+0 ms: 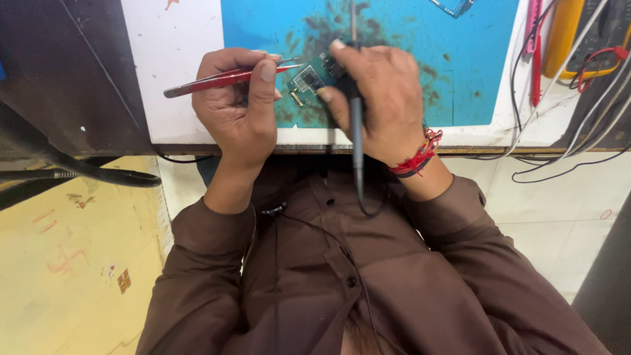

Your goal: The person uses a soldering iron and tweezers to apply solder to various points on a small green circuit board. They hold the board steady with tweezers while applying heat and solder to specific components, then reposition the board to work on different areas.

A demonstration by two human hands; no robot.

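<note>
Over the blue mat (pixel 473 59) now, both hands up at the near edge of the table (pixel 171 66). Left hand (pixel 240 108) closed round the red tweezers (pixel 223 79), thumb and forefinger pinching the shanks, tips aimed right at the small green circuit board (pixel 314 75). Right hand (pixel 384 98) wrapped round a black pen-shaped tool (pixel 355 125), cable trailing down toward the chest, fingertips also steadying the board just above the mat. Cannot tell whether the tweezer tips touch the board or stop just short.

Probably fine placement work on the board's corner. Best done with both wrists braced on the table edge, tweezers squeezed lightly so a small part does not spring away, tool brought in at a shallow angle, cable kept off the board.

Counting up: two hands, one pair of tweezers, one board, one black tool, one mat, one red thread band (pixel 417 158) on the right wrist, one yellow meter (pixel 568 29) at far right. Loose leads (pixel 578 131) beside it: several, tangled, not countable.
</note>
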